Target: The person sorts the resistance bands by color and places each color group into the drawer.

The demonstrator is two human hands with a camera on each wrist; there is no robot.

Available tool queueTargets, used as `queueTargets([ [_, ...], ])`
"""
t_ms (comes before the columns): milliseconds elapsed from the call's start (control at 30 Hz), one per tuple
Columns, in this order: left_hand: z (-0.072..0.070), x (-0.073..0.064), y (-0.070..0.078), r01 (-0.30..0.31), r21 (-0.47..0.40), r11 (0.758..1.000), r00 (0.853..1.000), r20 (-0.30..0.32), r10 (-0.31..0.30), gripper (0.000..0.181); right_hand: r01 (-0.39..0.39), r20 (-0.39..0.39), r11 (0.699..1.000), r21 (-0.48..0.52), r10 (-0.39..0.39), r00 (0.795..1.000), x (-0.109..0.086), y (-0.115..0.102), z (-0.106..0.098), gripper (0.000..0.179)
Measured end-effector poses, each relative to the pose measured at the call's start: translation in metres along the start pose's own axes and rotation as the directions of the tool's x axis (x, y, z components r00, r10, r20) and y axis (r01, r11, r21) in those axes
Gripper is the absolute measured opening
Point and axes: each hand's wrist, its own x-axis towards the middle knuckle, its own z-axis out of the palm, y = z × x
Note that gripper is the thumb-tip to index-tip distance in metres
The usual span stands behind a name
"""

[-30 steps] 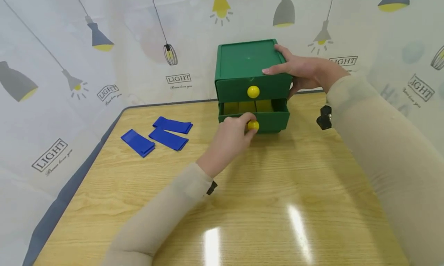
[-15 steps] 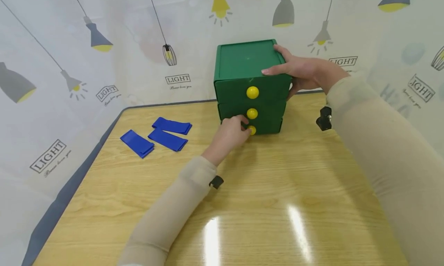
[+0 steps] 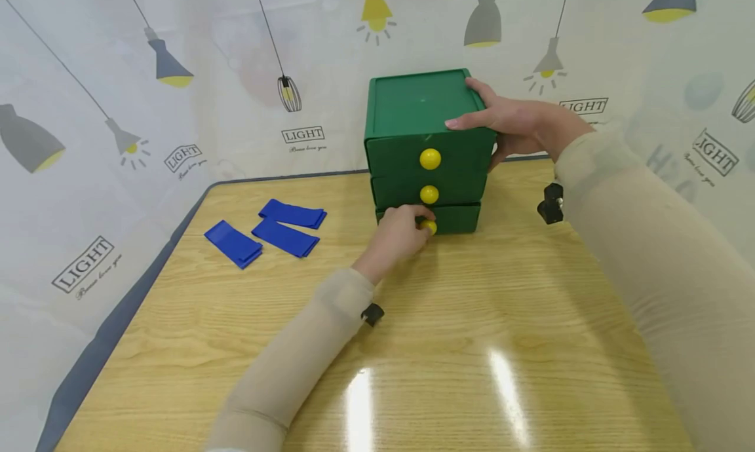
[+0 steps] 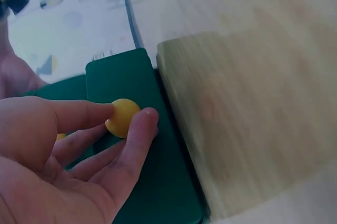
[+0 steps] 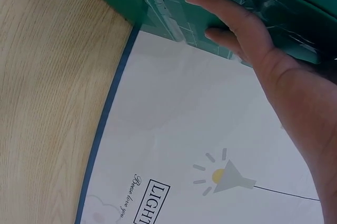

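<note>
A green cabinet (image 3: 425, 105) with three stacked drawers and round yellow knobs stands at the back of the table. My left hand (image 3: 401, 232) pinches the knob (image 4: 122, 118) of the bottom drawer (image 3: 457, 219) between thumb and fingers. That drawer sits slightly forward of the front, with a narrow gap along its top edge. Above it, the top drawer (image 3: 395, 158) and middle drawer (image 3: 395, 190) are flush. My right hand (image 3: 510, 121) holds the cabinet's upper right corner, thumb on the top and other fingers down the side (image 5: 184, 10).
Three folded blue strips (image 3: 232, 244) lie on the wooden table (image 3: 472, 321) to the left of the cabinet. Close behind the cabinet hangs a pale curtain (image 3: 236, 111) printed with lamps. A dark border (image 3: 283, 177) runs along the table's back edge.
The middle drawer, pulled out at first, has been pushed in. My left hand has moved down to the bottom knob, and the bottom drawer has come slightly forward. The right hand has stayed put.
</note>
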Motion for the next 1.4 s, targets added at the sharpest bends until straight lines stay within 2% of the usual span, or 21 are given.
queueTargets([
  [133,0.003,-0.016,0.002,-0.038,0.014,0.999,0.999,0.019,0.038,0.027,0.002,0.004,1.000,-0.008,-0.002,1.000,0.000,0.000,0.000,0.112],
  [333,0.006,-0.048,0.006,-0.104,0.062,0.993,0.993,0.060,0.100,0.027,0.010,0.002,1.000,-0.020,-0.010,1.000,-0.002,-0.001,0.002,0.112],
  [500,0.007,-0.070,0.011,-0.118,0.096,0.988,0.989,0.103,0.108,0.028,0.011,-0.008,1.000,-0.026,-0.011,1.000,-0.002,-0.001,0.004,0.112],
  [633,0.008,-0.082,0.012,-0.134,0.112,0.985,0.988,0.096,0.123,0.027,0.011,-0.018,1.000,-0.028,-0.012,1.000,-0.002,-0.003,0.005,0.112],
  [767,0.008,-0.089,0.012,-0.150,0.135,0.979,0.986,0.094,0.138,0.027,0.006,-0.023,1.000,-0.023,-0.006,1.000,-0.002,-0.004,0.006,0.112],
  [933,0.007,-0.093,0.014,-0.156,0.176,0.972,0.984,0.109,0.138,0.028,-0.013,-0.027,0.999,-0.031,0.012,1.000,-0.003,-0.003,0.007,0.112],
  [1100,0.004,-0.097,0.015,-0.176,0.201,0.964,0.982,0.098,0.159,0.027,-0.023,-0.030,0.998,-0.053,0.021,0.999,-0.005,-0.003,0.007,0.112],
  [1267,-0.013,-0.101,0.014,-0.147,0.119,0.982,0.986,0.097,0.136,0.029,-0.017,-0.023,0.998,-0.061,0.016,1.000,-0.004,-0.004,0.006,0.112],
  [1400,-0.038,-0.102,0.011,-0.073,0.075,0.995,0.995,0.079,0.067,0.028,-0.015,-0.022,0.998,-0.060,0.014,1.000,-0.003,-0.005,0.007,0.112],
])
